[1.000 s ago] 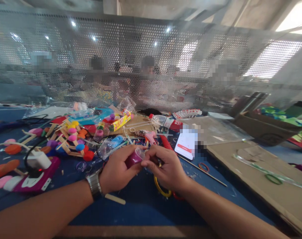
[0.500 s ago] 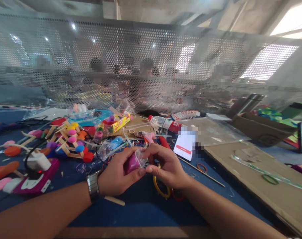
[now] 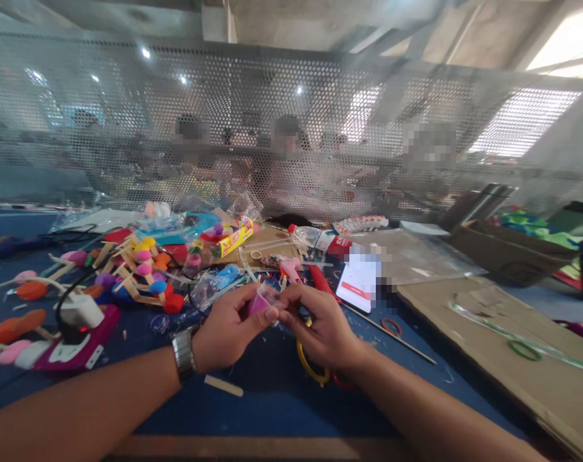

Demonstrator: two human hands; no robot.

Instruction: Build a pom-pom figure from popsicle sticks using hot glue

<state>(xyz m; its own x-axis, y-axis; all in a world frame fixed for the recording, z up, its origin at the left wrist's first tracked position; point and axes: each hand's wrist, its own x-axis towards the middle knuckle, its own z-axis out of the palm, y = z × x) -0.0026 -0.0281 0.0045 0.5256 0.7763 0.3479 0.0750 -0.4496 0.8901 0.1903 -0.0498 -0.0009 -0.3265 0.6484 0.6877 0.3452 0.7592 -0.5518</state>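
Observation:
My left hand (image 3: 224, 330) is closed around a small purple-pink lump (image 3: 259, 304) in clear plastic film, its thumb resting on the front. The fingers of my right hand (image 3: 322, 327) pinch the film at the lump's right side; fingertips of both hands nearly meet there. Whether the lump is clay or something firmer I cannot tell. Just below my right hand lies a yellow ring-shaped handle (image 3: 311, 367), partly hidden. A flat wooden stick (image 3: 224, 385) rests on the blue table (image 3: 262, 410) below my left hand.
Craft-stick models with coloured foam pieces (image 3: 142, 276) lie left, near a purple power strip (image 3: 82, 346) with a white charger. A pink glue gun (image 3: 292, 268), bottle (image 3: 324, 240) and phone (image 3: 358, 282) are ahead. Cardboard (image 3: 503, 340) lies right. A perforated screen (image 3: 272, 96) stands behind.
My right fingers have curled in closer on the film beside the purple lump. Less of the lump shows now, and it sits more upright in my left hand. The view has shifted slightly.

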